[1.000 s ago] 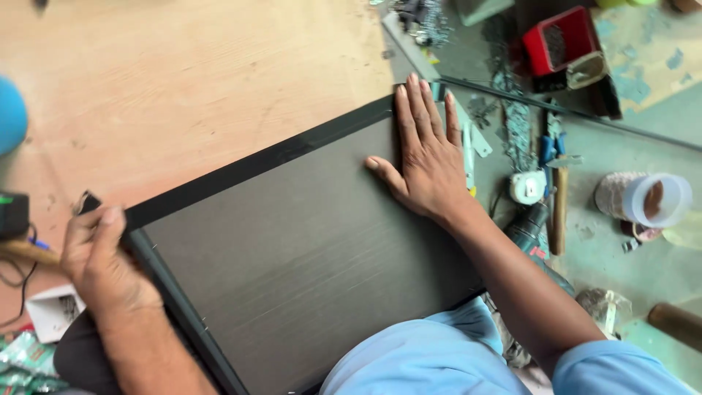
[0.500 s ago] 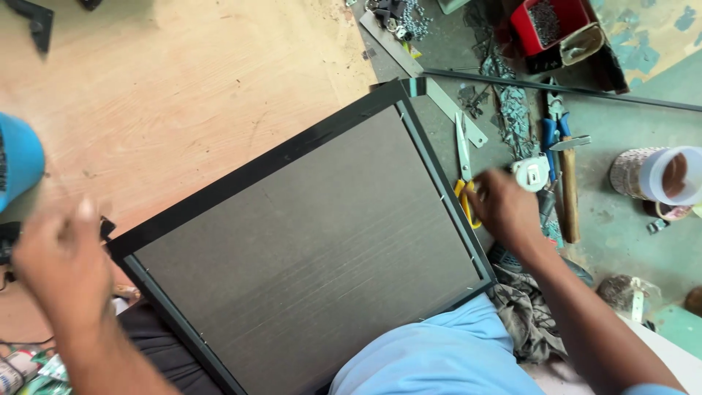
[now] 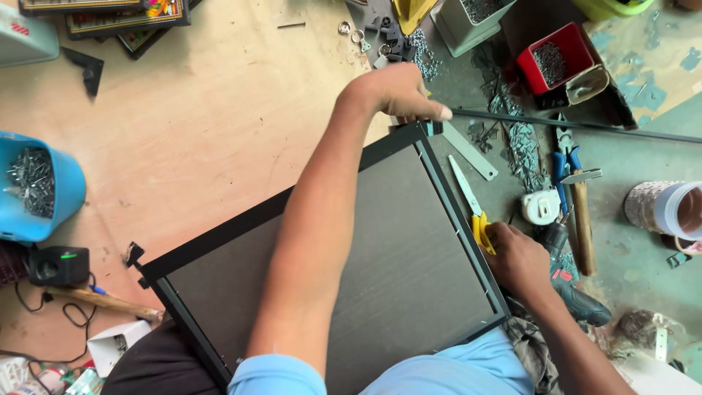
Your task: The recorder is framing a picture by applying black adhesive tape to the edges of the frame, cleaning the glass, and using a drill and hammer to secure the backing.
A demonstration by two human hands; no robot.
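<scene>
The left hand [image 3: 398, 93] is reaching far forward, its arm crossing over the dark panel, and its fingers are curling closed around the far corner of the black frame [image 3: 439, 175], at the spot where a thin black rod [image 3: 570, 124] is meeting that corner. The right hand [image 3: 518, 257] is staying close to the body, fingers closing on the yellow handles of the scissors [image 3: 472, 208], which are lying just beside the frame's right rail with the blades pointing away from the person.

The frame with its grey-brown backing board [image 3: 409, 271] is resting tilted across the person's lap and the work surface, its long axis running from the near left corner up to the far right corner that the left hand is gripping. So the left hand is sitting on the frame itself, while the right is just off its right edge.

Beyond the right hand, a small white tape measure [image 3: 541, 207], blue-handled pliers [image 3: 561, 157], a wooden-handled hammer [image 3: 583, 223] and a power drill [image 3: 574, 289] are lying on the worn green floor [image 3: 636, 241] among scattered metal bits. Farther off, a red box [image 3: 553, 60] of small fasteners is standing. To the left, a plywood board [image 3: 197, 139] is spreading out, with a blue tub [image 3: 40, 186] of metal clips at its edge.
</scene>
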